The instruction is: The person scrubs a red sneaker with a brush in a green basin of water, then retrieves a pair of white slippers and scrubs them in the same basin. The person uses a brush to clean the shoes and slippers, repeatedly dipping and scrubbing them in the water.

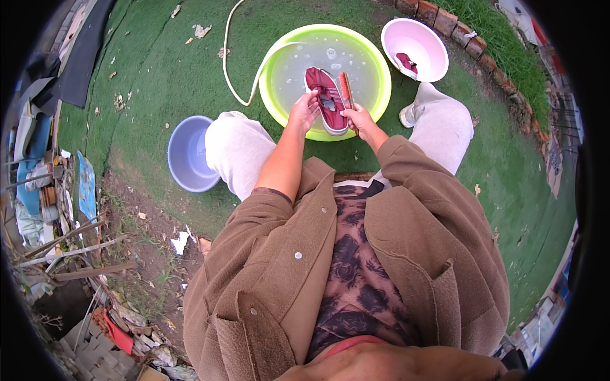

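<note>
A dark red shoe (335, 115) with pale stripes and a white sole is held over a lime-green basin (325, 28) of cloudy water with bubbles. My left hand (305, 110) grips the shoe's left edge, fingers bent round it near the opening. On the other side, my right hand (361, 119) is closed round the handle of a scrubbing brush (345, 87) with red bristles. The brush stands along the shoe's right side; whether its bristles touch the shoe I cannot tell. The right thumb lies close to the shoe's near end.
At the far right, a pink basin (432, 47) holds another dark red shoe (406, 64). A blue basin (184, 159) sits beside my left knee. A pale hose (226, 70) runs over the green turf into the lime-green basin. Bricks (445, 20) edge the grass; debris lies at left.
</note>
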`<action>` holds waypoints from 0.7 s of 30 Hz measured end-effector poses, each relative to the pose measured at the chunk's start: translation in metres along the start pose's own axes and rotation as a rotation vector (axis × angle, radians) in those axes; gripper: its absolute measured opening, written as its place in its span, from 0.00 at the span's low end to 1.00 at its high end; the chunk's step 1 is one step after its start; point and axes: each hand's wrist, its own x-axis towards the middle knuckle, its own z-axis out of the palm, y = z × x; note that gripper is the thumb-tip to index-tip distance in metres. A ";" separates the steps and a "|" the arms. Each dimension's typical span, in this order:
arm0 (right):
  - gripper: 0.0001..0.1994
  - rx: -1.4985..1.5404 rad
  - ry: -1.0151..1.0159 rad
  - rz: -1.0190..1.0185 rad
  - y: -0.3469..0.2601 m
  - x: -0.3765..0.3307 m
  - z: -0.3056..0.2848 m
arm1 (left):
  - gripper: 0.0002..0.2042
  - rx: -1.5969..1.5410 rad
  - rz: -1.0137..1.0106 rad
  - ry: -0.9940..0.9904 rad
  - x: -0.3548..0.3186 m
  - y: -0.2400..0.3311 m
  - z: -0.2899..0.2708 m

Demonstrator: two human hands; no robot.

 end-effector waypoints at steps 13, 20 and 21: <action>0.11 0.316 -0.189 0.087 -0.010 -0.008 0.023 | 0.33 -0.208 -0.132 -0.338 -0.015 0.006 0.027; 0.18 -0.194 -0.061 -0.080 -0.031 -0.010 0.020 | 0.30 -0.127 -0.096 -0.153 -0.007 -0.004 0.018; 0.19 -0.275 -0.011 -0.114 -0.037 -0.007 0.018 | 0.30 -0.127 -0.085 -0.217 -0.005 -0.007 0.015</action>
